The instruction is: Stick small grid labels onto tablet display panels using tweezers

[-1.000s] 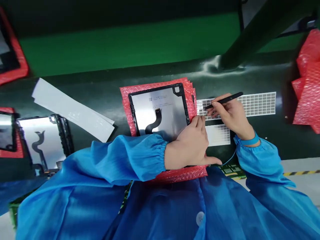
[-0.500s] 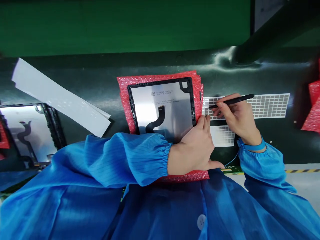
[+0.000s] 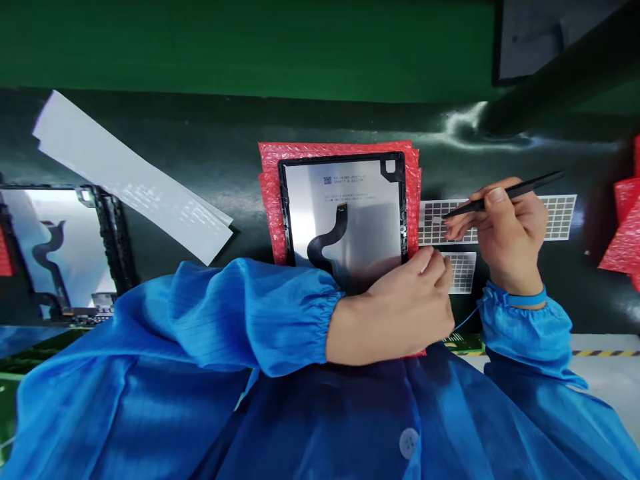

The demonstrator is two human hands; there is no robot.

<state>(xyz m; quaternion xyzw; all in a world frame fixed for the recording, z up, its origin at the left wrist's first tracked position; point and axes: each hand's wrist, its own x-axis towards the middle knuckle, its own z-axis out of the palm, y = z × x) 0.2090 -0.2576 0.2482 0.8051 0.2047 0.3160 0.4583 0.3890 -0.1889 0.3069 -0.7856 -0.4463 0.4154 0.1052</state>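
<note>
A silver display panel (image 3: 350, 220) in a black frame, with a black flex cable (image 3: 327, 239), lies on a stack of red bubble wrap (image 3: 270, 193). My left hand (image 3: 395, 313) rests on the panel's near right corner, fingers curled over its edge. My right hand (image 3: 505, 233) pinches black tweezers (image 3: 505, 193), their tip on a white sticker grid sheet (image 3: 560, 217) just right of the panel. A smaller grid sheet (image 3: 463, 272) lies below it.
A long white strip (image 3: 130, 177) lies at the left on the dark bench (image 3: 200, 147). Another panel with a flex cable (image 3: 55, 250) sits at the far left. Red bubble wrap (image 3: 623, 233) is at the right edge. A green band (image 3: 250, 47) runs behind.
The panel and red wrap now lie square rather than tilted. My left hand slid along the panel's right corner. My right hand shifted the tweezers slightly on the grid sheet.
</note>
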